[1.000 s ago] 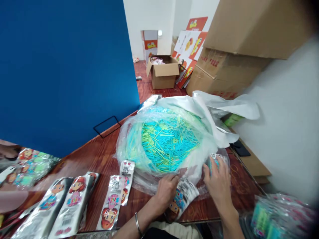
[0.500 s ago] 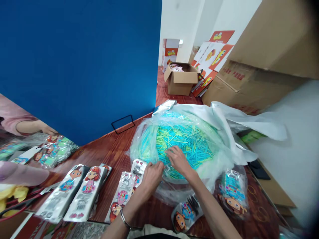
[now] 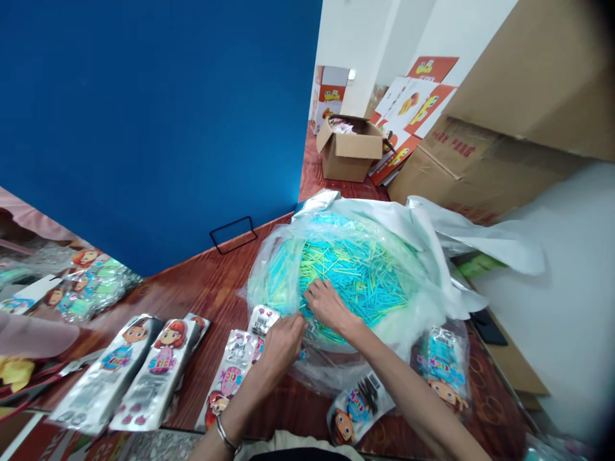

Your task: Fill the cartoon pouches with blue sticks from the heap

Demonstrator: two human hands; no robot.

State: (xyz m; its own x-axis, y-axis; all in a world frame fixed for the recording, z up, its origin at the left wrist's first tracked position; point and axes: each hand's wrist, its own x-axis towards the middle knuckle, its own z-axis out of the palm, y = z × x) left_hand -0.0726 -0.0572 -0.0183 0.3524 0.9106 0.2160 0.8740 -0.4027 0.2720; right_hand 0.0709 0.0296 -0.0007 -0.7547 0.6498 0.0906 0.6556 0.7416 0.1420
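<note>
A wide clear plastic bag (image 3: 262, 256) lies open on the table, heaped with thin blue and yellow-green sticks (image 3: 355, 269). At its near left edge, my left hand (image 3: 286, 339) is closed in a pinch on a shiny printed pouch, mostly hidden beneath the fingers. My right hand (image 3: 331, 307) reaches into the heap with curled fingers closed on some sticks; its fingertips are partly hidden. Left of my left hand lie a foil pouch with a barcode (image 3: 263, 319) and a pink-printed pouch (image 3: 233, 371). A blue-printed pouch (image 3: 358, 410) rests below my right forearm.
Two stacks of printed pouches (image 3: 108, 371) (image 3: 156, 371) lie at left, near red-handled scissors (image 3: 48, 378). A filled pouch (image 3: 444, 365) sits at right. A blue partition (image 3: 158, 128) rises behind. Cartons (image 3: 353, 157) (image 3: 461, 160) stand at the back and right.
My right hand has shifted slightly left within the stick heap, nearer my left hand. The left hand stays pinched at the bag's edge. The view has moved a little.
</note>
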